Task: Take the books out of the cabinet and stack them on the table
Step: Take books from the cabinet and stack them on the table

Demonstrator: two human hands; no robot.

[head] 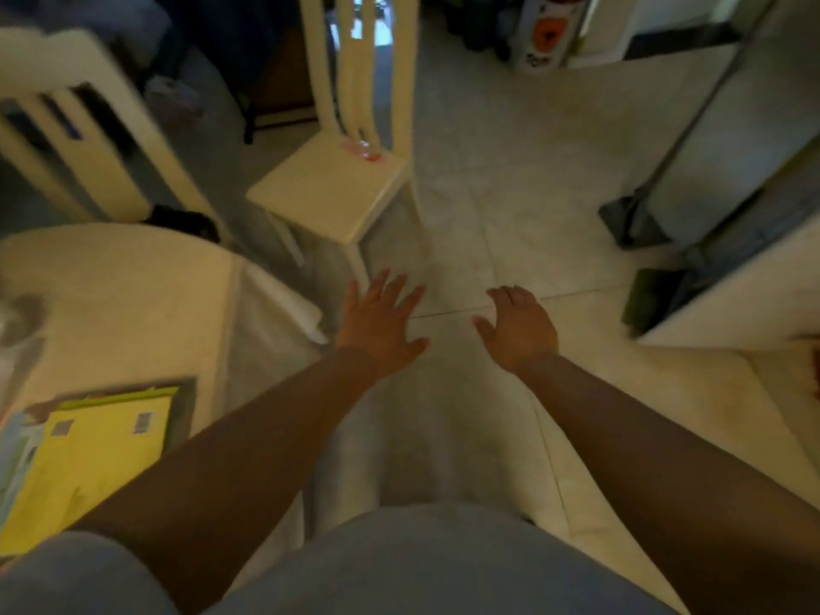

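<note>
1. Both hands are empty. The left hand point(380, 319) is spread flat with fingers fanned, and the right hand point(520, 327) is loosely open with fingers curled a little — both held out over the tiled floor point(510, 179) at the centre of the frame.
2. The books point(95, 454) already moved lie at lower left on the table point(115, 295): a yellow cover on top, with paler edges showing beneath and beside it. The cabinet cannot be made out for certain; pale furniture at the right edge may be it.
3. Handling, as a judgement: the top book looks thin, flat and large — likely light but floppy, with a smooth cover that could slide. Grip along the spine or support it from below with both palms.
4. The table wears a soft white cloth that drapes off its edge, so a stack could shift on it.
5. A cream wooden chair point(330, 193) stands at upper centre, hard and glossy. The frame is motion-blurred.
</note>
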